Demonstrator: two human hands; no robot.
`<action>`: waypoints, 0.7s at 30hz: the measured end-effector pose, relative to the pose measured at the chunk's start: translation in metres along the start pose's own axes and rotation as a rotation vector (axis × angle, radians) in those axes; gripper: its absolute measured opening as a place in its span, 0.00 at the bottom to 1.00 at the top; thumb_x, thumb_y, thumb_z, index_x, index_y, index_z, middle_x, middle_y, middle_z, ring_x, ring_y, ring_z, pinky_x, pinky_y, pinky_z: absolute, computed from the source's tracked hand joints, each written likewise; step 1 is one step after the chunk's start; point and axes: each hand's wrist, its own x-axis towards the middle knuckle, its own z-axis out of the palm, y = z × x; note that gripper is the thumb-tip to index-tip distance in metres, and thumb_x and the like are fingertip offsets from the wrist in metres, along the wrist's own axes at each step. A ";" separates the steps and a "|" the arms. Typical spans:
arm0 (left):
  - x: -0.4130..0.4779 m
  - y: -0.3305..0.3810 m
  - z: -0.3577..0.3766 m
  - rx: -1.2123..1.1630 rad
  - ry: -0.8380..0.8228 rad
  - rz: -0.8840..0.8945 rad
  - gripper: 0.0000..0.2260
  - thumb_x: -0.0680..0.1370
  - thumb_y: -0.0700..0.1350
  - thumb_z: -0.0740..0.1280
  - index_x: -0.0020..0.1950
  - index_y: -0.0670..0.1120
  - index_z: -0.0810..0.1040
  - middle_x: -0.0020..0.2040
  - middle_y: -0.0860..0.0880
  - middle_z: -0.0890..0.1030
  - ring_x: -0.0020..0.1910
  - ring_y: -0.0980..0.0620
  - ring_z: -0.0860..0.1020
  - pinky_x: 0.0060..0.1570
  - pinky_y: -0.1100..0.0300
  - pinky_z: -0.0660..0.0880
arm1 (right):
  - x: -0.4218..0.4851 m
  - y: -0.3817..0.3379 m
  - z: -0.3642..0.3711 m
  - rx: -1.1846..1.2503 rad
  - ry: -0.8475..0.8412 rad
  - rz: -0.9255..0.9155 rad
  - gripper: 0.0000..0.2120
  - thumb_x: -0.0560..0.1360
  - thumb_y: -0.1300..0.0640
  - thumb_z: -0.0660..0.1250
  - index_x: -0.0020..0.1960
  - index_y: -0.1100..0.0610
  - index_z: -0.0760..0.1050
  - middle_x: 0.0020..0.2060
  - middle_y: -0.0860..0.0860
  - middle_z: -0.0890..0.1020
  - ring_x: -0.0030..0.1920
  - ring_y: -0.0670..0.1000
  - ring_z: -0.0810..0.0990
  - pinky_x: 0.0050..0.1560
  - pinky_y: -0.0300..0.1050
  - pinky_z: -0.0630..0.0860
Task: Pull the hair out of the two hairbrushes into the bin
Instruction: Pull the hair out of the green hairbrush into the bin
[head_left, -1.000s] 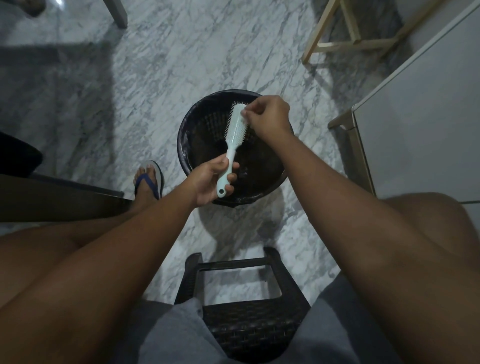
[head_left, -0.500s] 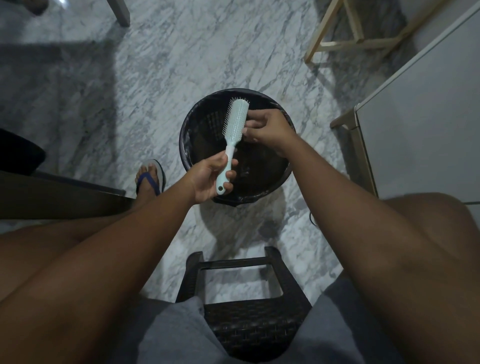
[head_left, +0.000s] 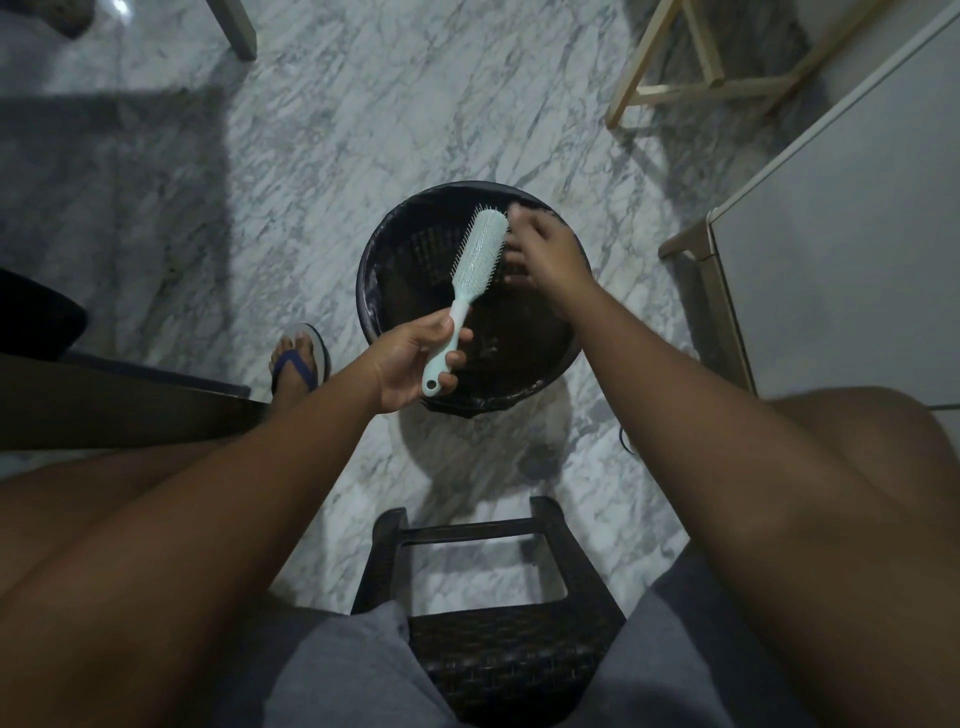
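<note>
The pale-green hairbrush was held tilted, head upward, above the open black bin, which stood on the marble floor. Its handle was clasped near the end by the left grip, with fingers and thumb curled round it. The right grip was blurred and was set against the right edge of the bristled head, over the bin. Whether anything was pinched between its fingers could not be told. A foot in a blue flip-flop was seen left of the bin, and a dark woven stool lay nearer the camera.
</note>
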 end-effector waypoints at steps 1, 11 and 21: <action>0.001 -0.002 0.000 0.018 0.023 0.004 0.18 0.81 0.41 0.61 0.71 0.47 0.70 0.49 0.47 0.74 0.35 0.54 0.71 0.29 0.62 0.69 | -0.002 -0.010 0.001 0.014 -0.036 -0.016 0.26 0.77 0.42 0.68 0.69 0.54 0.70 0.58 0.51 0.78 0.53 0.47 0.80 0.49 0.48 0.83; 0.002 -0.009 0.011 0.128 0.060 0.033 0.18 0.82 0.40 0.59 0.72 0.49 0.70 0.49 0.47 0.76 0.35 0.53 0.71 0.31 0.59 0.69 | 0.015 -0.023 0.024 -0.514 0.261 -0.254 0.12 0.66 0.53 0.74 0.48 0.56 0.84 0.47 0.50 0.85 0.50 0.49 0.82 0.51 0.42 0.78; 0.000 -0.011 0.009 0.085 0.054 0.017 0.16 0.82 0.39 0.58 0.70 0.48 0.72 0.50 0.46 0.76 0.35 0.54 0.71 0.30 0.61 0.68 | 0.027 -0.026 0.014 -0.261 0.215 -0.005 0.14 0.76 0.52 0.69 0.40 0.62 0.85 0.36 0.56 0.84 0.40 0.53 0.84 0.44 0.49 0.84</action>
